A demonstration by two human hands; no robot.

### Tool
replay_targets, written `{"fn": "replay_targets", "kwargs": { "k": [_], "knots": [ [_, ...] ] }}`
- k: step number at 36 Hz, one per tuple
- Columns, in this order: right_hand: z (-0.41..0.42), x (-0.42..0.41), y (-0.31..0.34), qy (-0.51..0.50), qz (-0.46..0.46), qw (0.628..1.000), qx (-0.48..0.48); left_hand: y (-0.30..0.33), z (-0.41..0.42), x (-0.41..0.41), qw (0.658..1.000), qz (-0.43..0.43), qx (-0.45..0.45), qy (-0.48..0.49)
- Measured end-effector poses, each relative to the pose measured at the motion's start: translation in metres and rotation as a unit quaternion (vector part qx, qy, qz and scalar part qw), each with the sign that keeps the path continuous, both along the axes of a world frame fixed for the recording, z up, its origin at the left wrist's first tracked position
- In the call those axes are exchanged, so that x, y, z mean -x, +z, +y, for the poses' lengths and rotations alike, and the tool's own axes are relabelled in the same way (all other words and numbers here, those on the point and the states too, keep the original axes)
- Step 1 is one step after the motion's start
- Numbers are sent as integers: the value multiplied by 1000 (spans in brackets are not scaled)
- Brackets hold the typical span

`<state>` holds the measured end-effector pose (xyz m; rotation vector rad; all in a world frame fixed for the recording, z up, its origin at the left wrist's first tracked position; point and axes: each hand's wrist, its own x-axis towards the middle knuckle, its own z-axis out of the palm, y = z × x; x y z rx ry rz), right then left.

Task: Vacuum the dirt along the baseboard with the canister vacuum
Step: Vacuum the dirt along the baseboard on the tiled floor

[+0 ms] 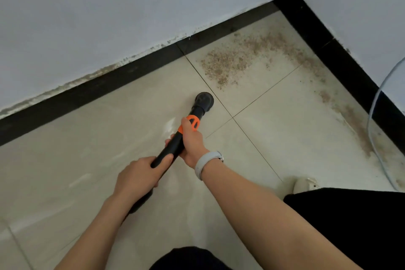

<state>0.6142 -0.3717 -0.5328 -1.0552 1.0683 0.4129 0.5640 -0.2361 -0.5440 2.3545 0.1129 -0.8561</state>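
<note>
A black vacuum wand (173, 149) with an orange collar (193, 122) points down to a round black brush nozzle (205, 101) on the pale floor tiles. My right hand (191, 141) grips the wand just below the orange collar. My left hand (140, 174) grips it lower down, nearer to me. Brown dirt (230, 61) lies scattered beyond the nozzle, in the corner and along the black baseboard (122, 82). More dirt (355, 120) runs along the right baseboard (341, 61). The nozzle sits short of the dirt. The canister is out of sight.
White walls (109, 6) meet in a corner at upper right. A clear curved object (377, 105) stands against the right wall. A pale shoe tip (303, 184) and my dark trousers (350, 226) are at lower right.
</note>
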Motion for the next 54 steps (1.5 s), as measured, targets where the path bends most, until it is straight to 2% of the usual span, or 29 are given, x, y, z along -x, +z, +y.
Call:
{"fn": "replay_targets", "kwargs": {
  "k": [6,13,18,22,28,36,45,54],
  "knots": [
    [-23,-37,-2,42,-10,999,11,2,-32,-22,998,-3,11,55],
    [-54,-89,7,173,-25,984,17,4,-80,-48,981,-15,72,181],
    [-69,-122,9,262,-43,964,9,9,-107,-70,972,-35,53,226],
    [-85,-135,6,297,-61,953,-2,16,-125,-84,970,-43,12,237],
    [-109,-139,-8,306,-36,949,-68,18,-152,-81,963,-24,-59,261],
    [-151,-154,-16,278,-29,953,-117,19,-192,-99,959,-20,-160,234],
    [-176,-171,-9,261,-22,957,-126,18,-208,-117,963,-11,-154,221],
    [-203,-187,-16,200,-44,973,-112,2,-233,-140,975,-36,-117,184]
  ]
}}
